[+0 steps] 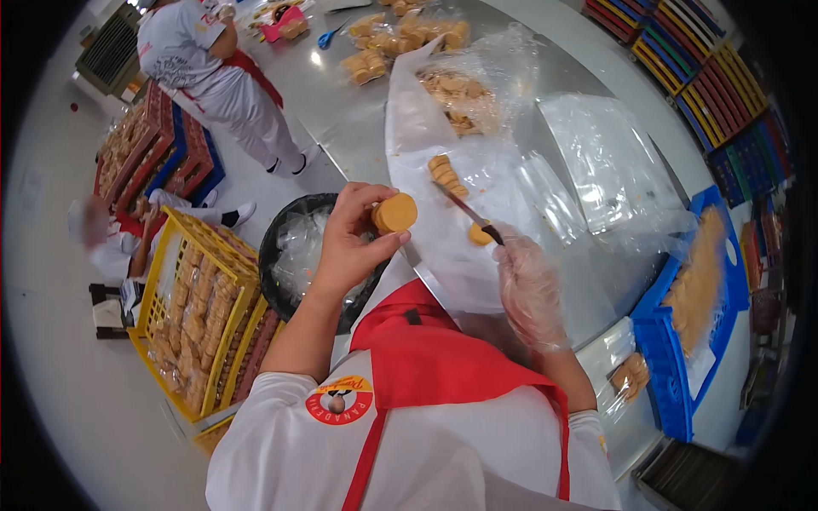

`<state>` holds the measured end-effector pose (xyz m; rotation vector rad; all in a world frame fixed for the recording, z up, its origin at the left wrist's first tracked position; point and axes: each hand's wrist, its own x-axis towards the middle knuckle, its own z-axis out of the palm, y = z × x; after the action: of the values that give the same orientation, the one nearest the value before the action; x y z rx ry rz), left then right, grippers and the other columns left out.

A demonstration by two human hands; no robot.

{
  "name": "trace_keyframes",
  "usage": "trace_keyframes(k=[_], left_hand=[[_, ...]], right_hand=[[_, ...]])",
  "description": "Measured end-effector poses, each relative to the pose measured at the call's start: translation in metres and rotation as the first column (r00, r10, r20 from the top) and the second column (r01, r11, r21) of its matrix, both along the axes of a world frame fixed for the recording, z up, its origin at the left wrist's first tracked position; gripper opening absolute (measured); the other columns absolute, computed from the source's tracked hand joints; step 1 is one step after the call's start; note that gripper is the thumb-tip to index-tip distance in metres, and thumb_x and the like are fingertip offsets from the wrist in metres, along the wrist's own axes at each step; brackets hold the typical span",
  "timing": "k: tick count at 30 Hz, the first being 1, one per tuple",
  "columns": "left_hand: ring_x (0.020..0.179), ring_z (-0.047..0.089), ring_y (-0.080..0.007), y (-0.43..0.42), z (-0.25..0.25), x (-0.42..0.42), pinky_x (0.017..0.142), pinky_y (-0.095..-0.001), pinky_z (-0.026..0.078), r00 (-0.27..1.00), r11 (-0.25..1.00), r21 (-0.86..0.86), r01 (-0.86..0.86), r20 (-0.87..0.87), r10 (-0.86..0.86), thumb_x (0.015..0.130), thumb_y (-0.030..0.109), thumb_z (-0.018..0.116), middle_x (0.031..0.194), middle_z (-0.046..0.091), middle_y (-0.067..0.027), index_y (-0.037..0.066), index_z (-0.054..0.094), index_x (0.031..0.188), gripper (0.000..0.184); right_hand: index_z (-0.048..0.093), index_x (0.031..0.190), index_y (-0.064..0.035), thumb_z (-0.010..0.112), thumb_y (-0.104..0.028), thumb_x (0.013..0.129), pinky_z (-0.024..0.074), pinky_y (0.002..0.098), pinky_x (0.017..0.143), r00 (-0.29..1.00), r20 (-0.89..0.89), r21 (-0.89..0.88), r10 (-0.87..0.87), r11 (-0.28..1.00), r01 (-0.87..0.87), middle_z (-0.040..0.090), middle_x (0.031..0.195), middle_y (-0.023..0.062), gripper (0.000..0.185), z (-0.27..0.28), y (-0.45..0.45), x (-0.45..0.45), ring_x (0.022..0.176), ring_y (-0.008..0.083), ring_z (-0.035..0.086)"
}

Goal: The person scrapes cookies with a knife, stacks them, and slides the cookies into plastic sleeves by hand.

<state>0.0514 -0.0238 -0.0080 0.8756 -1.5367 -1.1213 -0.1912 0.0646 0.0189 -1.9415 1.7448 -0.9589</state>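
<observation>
My left hand (356, 228), bare, pinches a short stack of round golden cookies (395, 213) between thumb and fingers, raised in front of my apron. In a clear plastic glove, my right hand (528, 285) grips a knife (464, 206) by its dark handle. The blade points up and left toward a leaning row of cookies (446, 175) on white paper (417, 128). Partly under the knife, near my right fingers, lies another round cookie (481, 233). Farther up the paper, broken cookie pieces (457, 94) sit with clear plastic around them.
Clear plastic bags (596, 162) lie on the metal table at right. Bagged cookies (409, 38) and blue scissors (328, 37) are at the far side. A blue crate (669, 375) stands right; a black bin (271, 255) and yellow crates (162, 341) stand left. Two people (200, 77) are nearby.
</observation>
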Motion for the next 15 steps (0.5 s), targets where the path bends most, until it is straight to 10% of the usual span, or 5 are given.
trace_keyframes(k=[15], left_hand=[[0.095,0.059,-0.0121,-0.001,-0.012,0.017,0.075,-0.0244,0.050,0.996,0.999,0.013,-0.045,-0.081,0.046,0.071,-0.005,0.079,0.112,0.050,-0.0040,0.006,0.061,0.117,0.051]], right_hand=[[0.062,0.120,-0.0051,0.055,-0.007,0.092,0.0503,0.0430,0.076,0.999,-0.011,0.084,0.052,0.995,-0.051,0.066,0.095,0.0207,0.029,0.007,-0.013,0.023,0.087,0.0404,0.064]])
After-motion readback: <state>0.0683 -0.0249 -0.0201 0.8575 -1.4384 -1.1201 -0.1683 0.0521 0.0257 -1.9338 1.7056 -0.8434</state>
